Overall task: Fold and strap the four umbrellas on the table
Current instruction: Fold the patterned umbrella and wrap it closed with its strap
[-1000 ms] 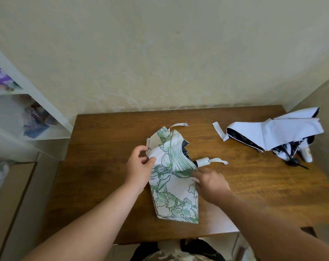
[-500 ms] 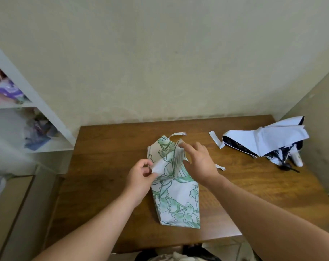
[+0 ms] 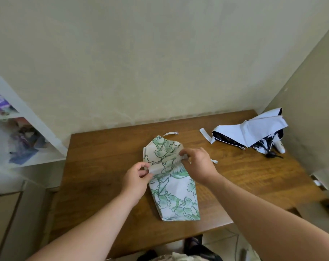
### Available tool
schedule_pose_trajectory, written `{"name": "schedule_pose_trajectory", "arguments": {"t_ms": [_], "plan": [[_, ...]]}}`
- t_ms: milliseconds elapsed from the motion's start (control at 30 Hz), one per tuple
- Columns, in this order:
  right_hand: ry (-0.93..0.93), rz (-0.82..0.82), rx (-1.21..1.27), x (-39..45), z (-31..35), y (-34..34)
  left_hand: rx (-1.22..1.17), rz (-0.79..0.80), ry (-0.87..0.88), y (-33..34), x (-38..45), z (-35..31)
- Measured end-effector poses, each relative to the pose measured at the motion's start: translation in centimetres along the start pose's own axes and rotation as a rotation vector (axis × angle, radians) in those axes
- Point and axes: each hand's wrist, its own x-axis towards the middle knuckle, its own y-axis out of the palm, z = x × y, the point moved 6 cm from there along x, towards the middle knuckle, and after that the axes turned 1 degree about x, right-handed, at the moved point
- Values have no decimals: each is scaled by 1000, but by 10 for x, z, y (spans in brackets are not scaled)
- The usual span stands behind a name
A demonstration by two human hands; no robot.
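We are in what looks like a room in a home. Under our left hand (image 3: 136, 180) and right hand (image 3: 197, 164) is a small brown wooden table (image 3: 103, 166) pushed into a corner, with a plain cream plaster wall (image 3: 141, 53) beyond the hands and a second beige wall (image 3: 310, 110) to the right of them. Well to the left of our left hand stands a white open shelf unit (image 3: 37, 125) holding blurred purple and blue household clutter (image 3: 24, 144). Below the hands, past the table's near edge, pale floor tiles (image 3: 225, 245) show.
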Motion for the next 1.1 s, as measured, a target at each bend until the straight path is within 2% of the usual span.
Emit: {"name": "schedule_pose_trajectory", "arguments": {"t_ms": [133,200,267,367,600,767,867,1000,1100], "plan": [[263,-64,307,-14,-14,-2,-25,30,18,5,-5,3],[295,-40,382,-19,-16,3,-87,58,22,10,-8,4],[209,-20,298,-20,-12,5,-132,68,16,12,-9,6],[134,-26,30,-17,-9,3,-126,25,21,11,-11,6],[40,-86,-164,-8,-15,-8,-187,-13,10,11,-10,2],[-74,-123,-177,2,-15,-14,-218,-24,-17,10,-9,-2],[-143,-84,-174,7,-13,-11,-298,6,-73,13,-8,-1],[-125,-72,-171,15,-20,-14,-457,-17,-209,15,-6,8],[-115,-63,-161,20,-25,-12,-459,-25,-215,17,-6,11]]}}
